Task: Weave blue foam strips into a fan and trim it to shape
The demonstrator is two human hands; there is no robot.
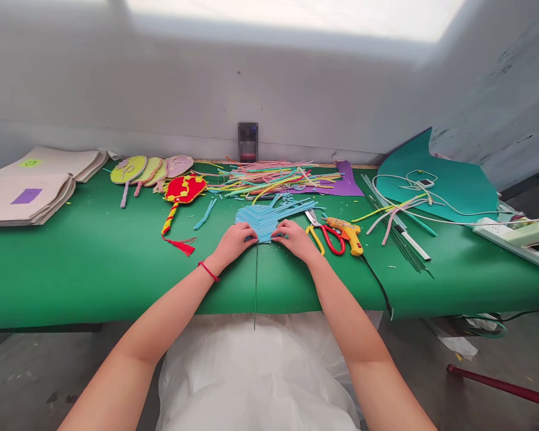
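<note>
between hands, blue panel, sides partly hidden

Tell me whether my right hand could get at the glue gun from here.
Probably yes: the glue gun lies uncovered to the right of your right hand. Scissors lie between, but flat on the table, so the hand could likely pass over them.

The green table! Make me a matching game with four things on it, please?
1. Blue strip panel
2. Glue gun
3. Scissors
4. Tasselled fan

A. Mostly yellow
B. Mostly red, with a striped handle
C. Between the left hand and the right hand
D. Lying between the panel and the glue gun

Pairs: 1-C, 2-A, 3-D, 4-B
</note>
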